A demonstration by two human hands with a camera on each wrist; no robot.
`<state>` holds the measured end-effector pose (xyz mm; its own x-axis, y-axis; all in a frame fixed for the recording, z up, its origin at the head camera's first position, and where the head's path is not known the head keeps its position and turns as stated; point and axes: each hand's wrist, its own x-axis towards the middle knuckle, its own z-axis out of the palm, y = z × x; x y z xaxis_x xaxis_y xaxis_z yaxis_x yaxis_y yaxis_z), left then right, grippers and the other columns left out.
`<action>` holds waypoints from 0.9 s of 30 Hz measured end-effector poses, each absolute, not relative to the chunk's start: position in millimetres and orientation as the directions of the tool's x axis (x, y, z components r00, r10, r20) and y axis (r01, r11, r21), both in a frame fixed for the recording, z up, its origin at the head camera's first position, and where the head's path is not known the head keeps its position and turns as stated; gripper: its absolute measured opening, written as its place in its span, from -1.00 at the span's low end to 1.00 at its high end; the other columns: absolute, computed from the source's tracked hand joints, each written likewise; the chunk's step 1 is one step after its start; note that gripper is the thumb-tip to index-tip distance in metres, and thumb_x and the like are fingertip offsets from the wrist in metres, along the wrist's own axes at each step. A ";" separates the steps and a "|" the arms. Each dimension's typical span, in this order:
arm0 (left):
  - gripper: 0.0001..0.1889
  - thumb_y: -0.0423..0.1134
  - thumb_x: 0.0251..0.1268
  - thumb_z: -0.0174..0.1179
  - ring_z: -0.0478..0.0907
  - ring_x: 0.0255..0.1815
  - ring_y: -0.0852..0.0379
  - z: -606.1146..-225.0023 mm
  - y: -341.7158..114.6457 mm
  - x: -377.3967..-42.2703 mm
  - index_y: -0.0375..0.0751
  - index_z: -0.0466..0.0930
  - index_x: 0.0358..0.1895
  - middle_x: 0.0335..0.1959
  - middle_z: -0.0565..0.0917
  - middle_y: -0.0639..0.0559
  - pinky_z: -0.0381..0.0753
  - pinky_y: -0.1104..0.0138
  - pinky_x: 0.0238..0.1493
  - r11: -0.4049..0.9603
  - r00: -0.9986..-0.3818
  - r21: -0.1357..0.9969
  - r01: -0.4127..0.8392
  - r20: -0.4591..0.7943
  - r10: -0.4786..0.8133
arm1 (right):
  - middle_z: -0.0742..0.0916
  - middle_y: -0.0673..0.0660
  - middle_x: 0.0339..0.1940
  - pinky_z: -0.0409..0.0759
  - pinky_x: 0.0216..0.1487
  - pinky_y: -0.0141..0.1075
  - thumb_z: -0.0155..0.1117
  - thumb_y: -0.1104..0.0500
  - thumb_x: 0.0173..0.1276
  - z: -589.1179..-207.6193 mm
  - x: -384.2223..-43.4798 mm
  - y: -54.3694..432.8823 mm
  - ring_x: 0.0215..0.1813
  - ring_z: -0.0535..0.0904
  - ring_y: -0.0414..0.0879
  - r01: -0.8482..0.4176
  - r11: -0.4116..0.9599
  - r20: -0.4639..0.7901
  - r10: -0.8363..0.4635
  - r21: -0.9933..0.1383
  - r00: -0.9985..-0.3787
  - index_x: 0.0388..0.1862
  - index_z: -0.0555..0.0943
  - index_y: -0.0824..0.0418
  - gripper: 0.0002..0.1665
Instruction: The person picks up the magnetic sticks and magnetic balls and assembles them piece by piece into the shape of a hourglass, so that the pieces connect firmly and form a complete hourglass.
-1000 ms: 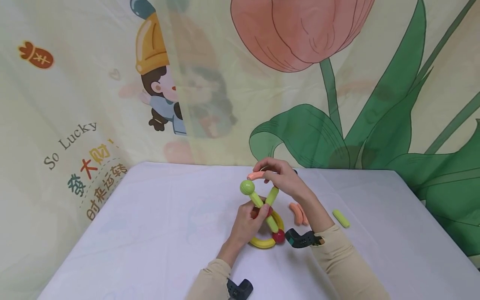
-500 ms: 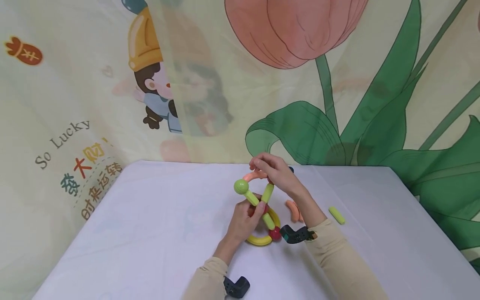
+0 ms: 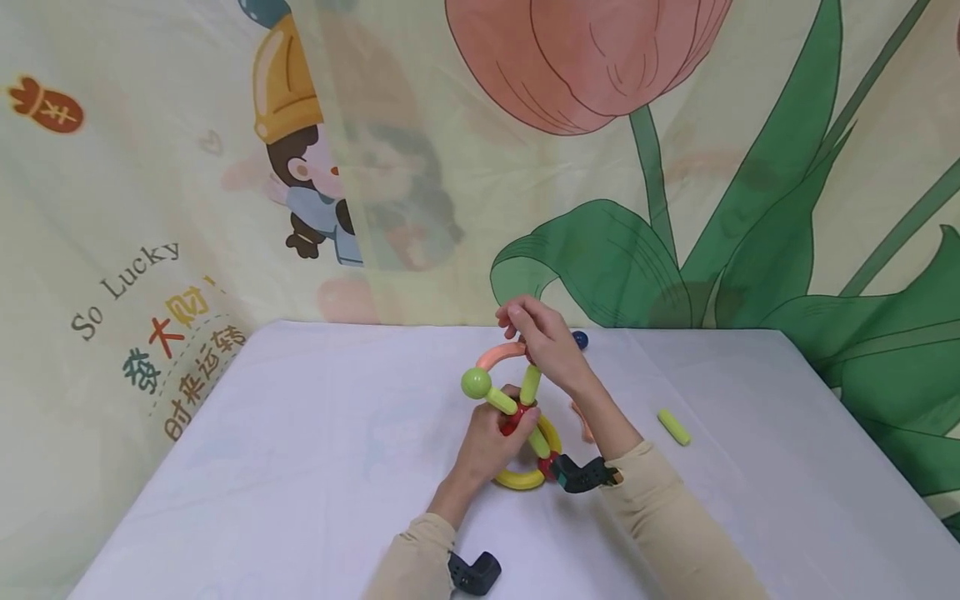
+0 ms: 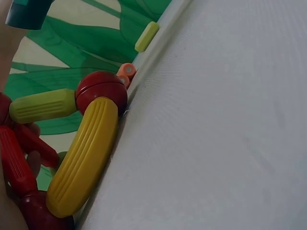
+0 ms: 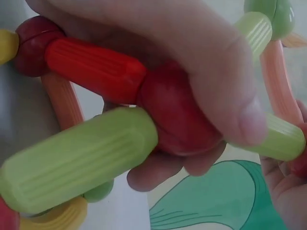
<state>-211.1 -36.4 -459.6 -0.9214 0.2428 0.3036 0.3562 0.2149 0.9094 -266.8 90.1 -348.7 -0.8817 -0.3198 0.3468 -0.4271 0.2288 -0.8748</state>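
Note:
A model of magnetic sticks and balls stands between both hands. My left hand (image 3: 491, 442) grips its middle red ball (image 5: 175, 112), thumb over the front, where green and red sticks meet. My right hand (image 3: 551, 342) holds a red ball (image 5: 300, 160) at the top, mostly hidden in the head view. From this ball a curved orange stick (image 3: 501, 355) arches across to a green ball (image 3: 476, 383). A straight green stick (image 3: 530, 385) runs down from it to the middle. Curved yellow sticks (image 4: 84, 160) with red balls (image 4: 101, 93) form the base, low over the table.
Behind the right wrist lie curved orange sticks (image 4: 125, 71), partly hidden. Further right on the white table (image 3: 300, 500) is a loose green stick (image 3: 674, 427). A dark blue ball (image 3: 580, 340) sits near the back edge, before the printed curtain (image 3: 420, 300).
The curved orange stick, earlier between the right fingers, now spans from the green ball to the right-hand ball. The green ball has shifted left. More of the blue ball shows.

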 end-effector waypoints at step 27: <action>-0.84 -0.13 0.27 0.20 0.53 -0.38 0.30 -426.2 -32.2 -196.0 -0.11 0.57 -0.20 -0.37 0.67 0.04 0.53 0.46 -0.28 0.270 -0.957 0.920 0.285 0.258 0.132 | 0.60 0.29 0.01 0.53 -0.09 -0.24 -0.08 0.06 0.51 -408.2 -253.9 228.5 -0.01 0.51 0.07 -0.199 0.638 0.084 -0.207 -0.744 -0.975 0.09 0.46 0.27 -0.64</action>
<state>-196.0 -32.2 -426.2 -0.9570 0.1322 0.2580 0.2853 0.2700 0.9196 -253.9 228.5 -408.2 -0.9747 -0.2072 0.0836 -0.1994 0.6377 -0.7440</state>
